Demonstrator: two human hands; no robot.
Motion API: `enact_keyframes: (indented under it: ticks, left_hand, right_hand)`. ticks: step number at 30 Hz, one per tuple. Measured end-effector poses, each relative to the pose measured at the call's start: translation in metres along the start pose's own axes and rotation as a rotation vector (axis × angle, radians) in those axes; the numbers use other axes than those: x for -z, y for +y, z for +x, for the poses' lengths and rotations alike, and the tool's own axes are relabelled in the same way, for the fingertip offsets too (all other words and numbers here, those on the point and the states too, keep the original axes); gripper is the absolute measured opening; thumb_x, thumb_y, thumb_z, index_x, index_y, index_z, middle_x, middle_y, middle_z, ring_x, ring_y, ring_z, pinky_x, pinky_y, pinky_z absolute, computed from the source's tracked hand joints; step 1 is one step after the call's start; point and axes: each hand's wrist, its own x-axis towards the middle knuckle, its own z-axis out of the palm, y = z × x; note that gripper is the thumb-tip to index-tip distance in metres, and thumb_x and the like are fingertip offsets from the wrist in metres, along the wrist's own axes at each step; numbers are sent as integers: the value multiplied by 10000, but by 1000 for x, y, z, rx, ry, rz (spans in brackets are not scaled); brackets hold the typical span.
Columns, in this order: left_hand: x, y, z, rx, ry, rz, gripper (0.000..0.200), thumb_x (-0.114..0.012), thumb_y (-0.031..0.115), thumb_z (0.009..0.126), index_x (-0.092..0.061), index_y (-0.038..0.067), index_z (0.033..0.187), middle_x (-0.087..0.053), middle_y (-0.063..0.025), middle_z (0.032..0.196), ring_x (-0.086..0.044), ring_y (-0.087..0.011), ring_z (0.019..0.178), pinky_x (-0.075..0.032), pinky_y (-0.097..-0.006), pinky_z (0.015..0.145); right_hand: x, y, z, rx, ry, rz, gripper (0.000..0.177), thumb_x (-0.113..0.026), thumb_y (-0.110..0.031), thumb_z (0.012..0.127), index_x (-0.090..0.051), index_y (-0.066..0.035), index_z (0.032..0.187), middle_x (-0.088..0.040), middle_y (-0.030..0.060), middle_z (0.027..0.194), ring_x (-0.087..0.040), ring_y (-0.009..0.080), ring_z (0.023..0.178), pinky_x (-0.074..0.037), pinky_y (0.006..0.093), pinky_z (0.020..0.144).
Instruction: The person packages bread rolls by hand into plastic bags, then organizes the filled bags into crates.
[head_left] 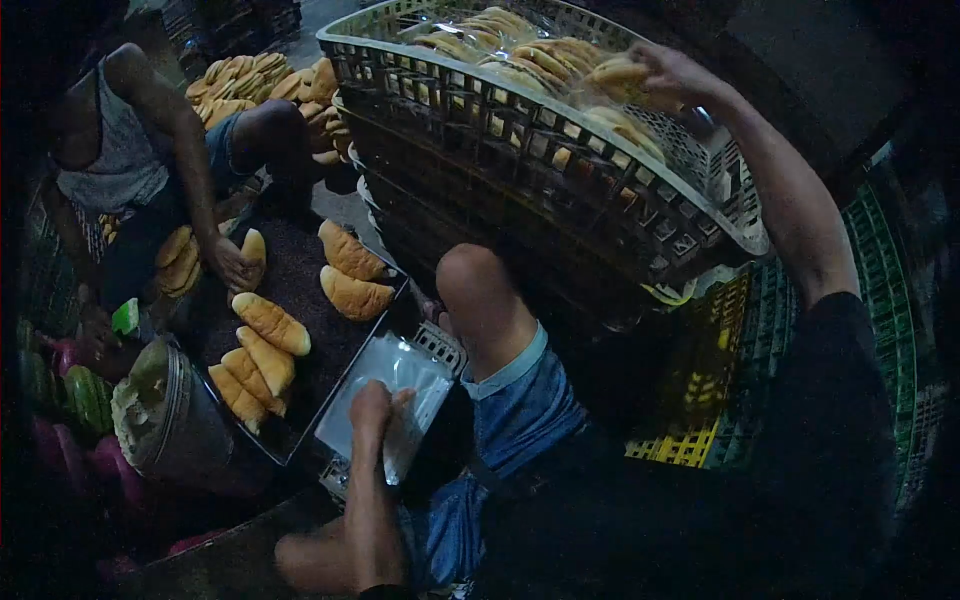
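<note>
My right hand reaches over the upper crate, its fingers closed round a bagged bread roll at the end of the rows. Below, my left hand rests on a stack of clear plastic bags with its fingers bent together, seeming to pinch the top bag. That stack lies on a small plastic crate beside my knee. Left of it, several split bread rolls lie on a dark tray.
Across the tray, another person's hand holds a roll. A bucket with pale cream stands at the tray's left. More bread is piled behind. Yellow crates and green crates stand at right.
</note>
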Motion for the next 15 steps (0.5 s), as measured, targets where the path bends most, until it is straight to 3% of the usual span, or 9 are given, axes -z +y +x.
enact_keyframes:
  ticks: [1,2,3,6,8,10,12,15]
  left_hand:
    - [-13,-23,11,-27,-50,-60,564,-639,500,819,-652,-54,709,-656,-199,687,-650,-309,635,-502,-422,612]
    - [-16,-33,20,-57,-88,-118,537,-632,468,839,-651,-53,707,-657,-191,678,-646,-281,595,-504,-410,582]
    - [23,1,-16,49,-231,-352,448,-606,390,877,-643,-29,723,-636,-127,627,-600,-179,507,-467,-337,458]
    - [78,45,-66,41,-96,-758,396,-586,338,907,-625,-15,731,-582,-66,569,-563,-120,463,-412,-269,393]
    - [89,40,-69,-160,155,-938,371,-553,291,934,-599,-18,735,-553,-46,563,-561,-111,472,-417,-243,408]
    - [102,42,-74,-294,589,-973,361,-526,290,954,-593,-23,788,-591,-83,632,-588,-137,508,-456,-263,436]
    - [108,24,-74,-322,489,-1309,366,-506,343,956,-581,-8,888,-604,-85,729,-601,-168,612,-481,-287,509]
    - [109,-2,-65,-396,314,-1819,425,-475,422,959,-563,14,1037,-624,-88,874,-621,-215,767,-519,-322,619]
  right_hand:
    - [-11,18,3,2,-5,112,492,-636,-264,859,-477,-48,1271,-587,147,1125,-603,253,1015,-487,389,867]
    - [-8,9,1,-134,-391,390,513,-566,-268,923,-407,-46,1357,-521,160,1279,-582,242,1099,-495,427,902]
    - [3,-32,10,-91,-384,207,478,-563,-260,923,-428,-43,1327,-534,161,1247,-588,240,1069,-500,419,885]
    - [-9,-224,34,353,-160,-301,375,-556,-235,924,-492,-37,1236,-572,165,1150,-606,235,980,-517,397,835]
    - [-51,-339,46,660,-125,-416,313,-552,-218,924,-534,-32,1176,-597,167,1085,-618,232,921,-528,382,801]
    - [-116,-418,52,919,-147,-370,259,-547,-201,924,-577,-28,1115,-622,169,1020,-630,229,862,-539,367,767]
    - [-167,-454,58,992,-83,-125,221,-542,-184,925,-619,-23,1055,-648,172,955,-642,226,802,-549,352,734]
    - [-191,-453,49,644,-56,741,158,-577,-128,902,-594,6,984,-634,136,902,-640,212,748,-561,319,675]
